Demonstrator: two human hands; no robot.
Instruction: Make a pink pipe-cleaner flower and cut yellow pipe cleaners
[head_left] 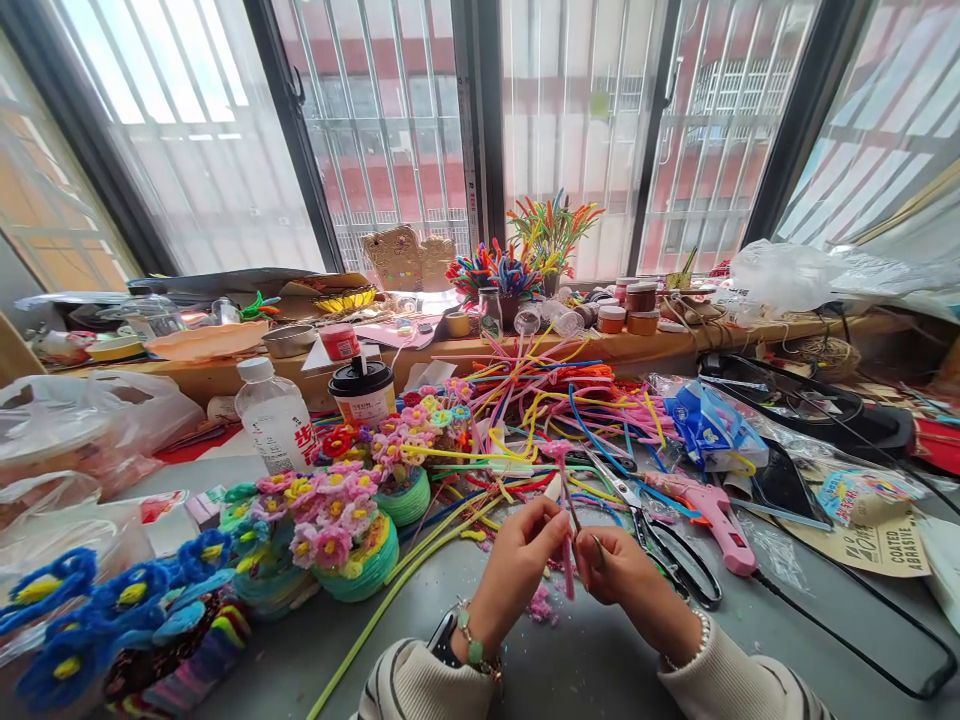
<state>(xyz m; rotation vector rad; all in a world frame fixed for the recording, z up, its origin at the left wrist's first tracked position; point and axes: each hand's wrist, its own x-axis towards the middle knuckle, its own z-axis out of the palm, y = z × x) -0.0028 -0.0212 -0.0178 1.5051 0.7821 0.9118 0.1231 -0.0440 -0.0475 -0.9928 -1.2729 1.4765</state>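
My left hand [529, 545] is closed, pinching a pink pipe cleaner [568, 575] between thumb and fingers. The strip stands upright, with a fluffy pink top [556, 450] above the fingertips. In my closed right hand [619, 570] is a pair of small scissors [573, 508], their thin dark blades pointing up beside the pink strip. My fingers cover most of the handles. Pink fuzz clippings [541, 604] lie on the grey table [570, 665] below. Just right of my hands rest large black-handled scissors [651, 530] and a pink glue gun [712, 515].
Pipe-cleaner flower pots [352, 570] and blue flowers [131, 595] crowd the left, near a plastic bottle [276, 420] and a lidded cup [362, 392]. Loose pipe cleaners [540, 385] pile up behind my hands. The glue gun's cord [840, 640] loops across the right. Jars [643, 297] line the sill.
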